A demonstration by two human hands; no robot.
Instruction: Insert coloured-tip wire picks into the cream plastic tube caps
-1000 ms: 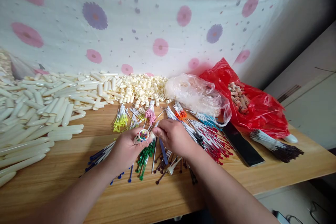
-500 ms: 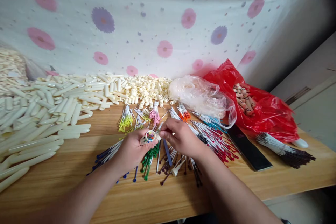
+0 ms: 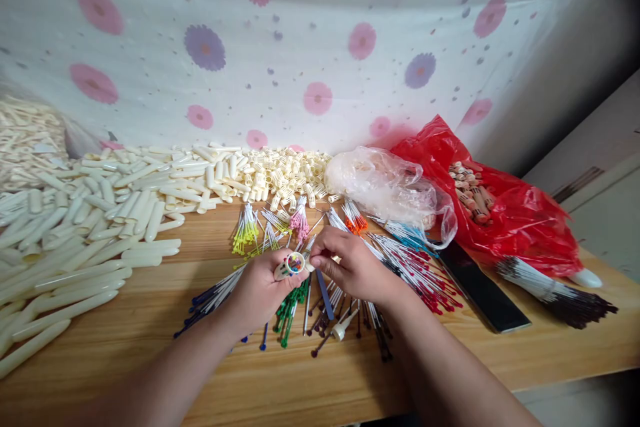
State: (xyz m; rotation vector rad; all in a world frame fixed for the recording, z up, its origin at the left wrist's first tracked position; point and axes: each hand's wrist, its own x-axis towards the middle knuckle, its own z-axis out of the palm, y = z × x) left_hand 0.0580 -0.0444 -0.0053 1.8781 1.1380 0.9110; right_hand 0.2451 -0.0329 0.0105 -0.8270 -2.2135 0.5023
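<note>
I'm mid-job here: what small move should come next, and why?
Probably bring the small pale piece in the right hand over the open mouth of the cream tube: the left hand holds that tube with coloured tips showing inside, and the piece appears close beside its rim.

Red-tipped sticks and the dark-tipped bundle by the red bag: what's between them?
A flat black slab lies between the red-tipped sticks and the dark-tipped bundle. The head view shows it.
</note>
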